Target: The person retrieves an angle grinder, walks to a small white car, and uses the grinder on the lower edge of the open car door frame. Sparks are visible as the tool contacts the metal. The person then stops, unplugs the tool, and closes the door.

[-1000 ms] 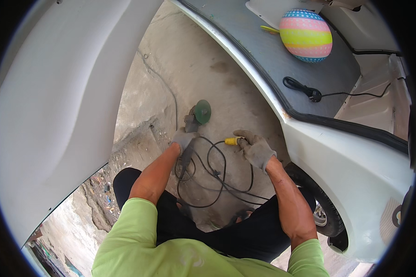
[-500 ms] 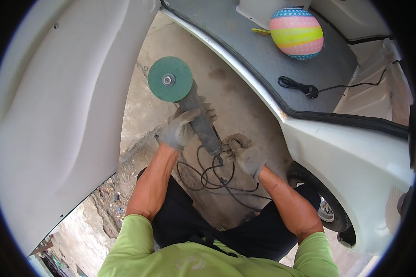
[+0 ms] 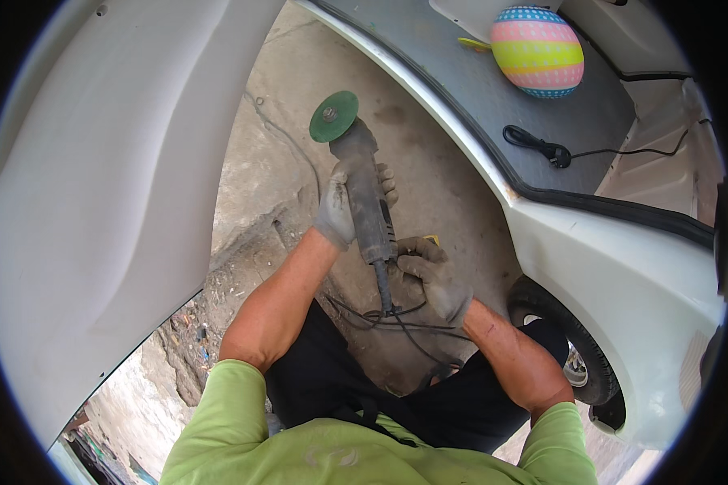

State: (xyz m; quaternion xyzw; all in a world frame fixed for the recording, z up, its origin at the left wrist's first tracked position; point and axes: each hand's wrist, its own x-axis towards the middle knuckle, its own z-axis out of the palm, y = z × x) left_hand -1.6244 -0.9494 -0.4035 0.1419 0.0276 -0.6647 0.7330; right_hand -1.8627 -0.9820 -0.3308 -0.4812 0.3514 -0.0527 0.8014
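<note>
My left hand [image 3: 336, 212], in a dusty grey glove, wraps round the dark body of an angle grinder [image 3: 367, 204]. A green disc [image 3: 333, 116] is fitted at its far end, tilted so it looks oval. At the near end of the grinder, my gloved right hand [image 3: 438, 279] has its fingers curled close beside the tail. A bit of yellow shows past those fingers; what they hold, if anything, is hidden. The black power cord [image 3: 383, 287] runs from the tail into loose loops below, between my knees.
An open white vehicle door [image 3: 129, 162] stands left. To the right are the white body panel [image 3: 615, 267] and a wheel [image 3: 588, 364]. On the vehicle's grey floor [image 3: 453, 81] lie a colourful striped ball [image 3: 537, 53] and a black plug with cable [image 3: 558, 155]. Cracked concrete [image 3: 279, 129] lies below.
The grinder has turned more upright, its disc swinging right and tipping from nearly face-on to oblique. My left hand has moved right with it. A yellow bit now shows beside my right fingers.
</note>
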